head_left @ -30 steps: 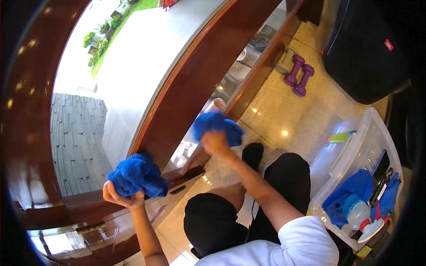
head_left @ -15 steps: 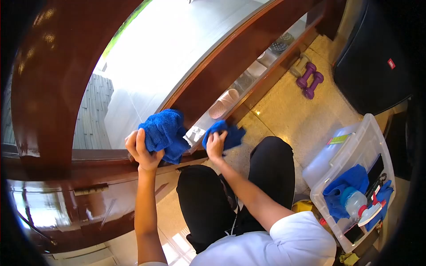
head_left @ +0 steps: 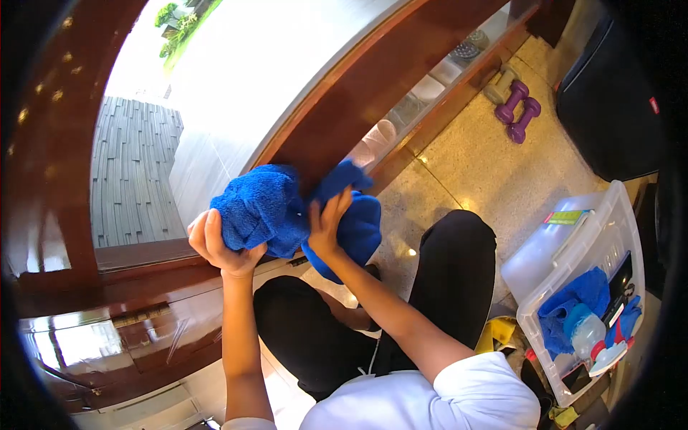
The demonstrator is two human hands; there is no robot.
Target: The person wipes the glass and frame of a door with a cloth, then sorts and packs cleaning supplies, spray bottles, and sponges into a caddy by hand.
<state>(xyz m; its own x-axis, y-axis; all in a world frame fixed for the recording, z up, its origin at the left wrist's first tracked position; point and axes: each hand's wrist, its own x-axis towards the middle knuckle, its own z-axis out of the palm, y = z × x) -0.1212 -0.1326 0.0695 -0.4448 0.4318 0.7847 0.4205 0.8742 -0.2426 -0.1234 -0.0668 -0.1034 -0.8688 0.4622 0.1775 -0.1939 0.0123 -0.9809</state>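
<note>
By a wooden frame, hands point(head_left: 228, 244) clamped on blue cloths point(head_left: 261, 204), right palm hidden, right cloth point(head_left: 358, 226) blurred.

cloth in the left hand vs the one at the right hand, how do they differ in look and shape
The left cloth, in the left hand, is bunched into a thick wad; the right cloth spreads looser around the right hand. The left cloth shows a fluffy pile; the right cloth looks smoother, though partly blurred. Both are blue.
</note>
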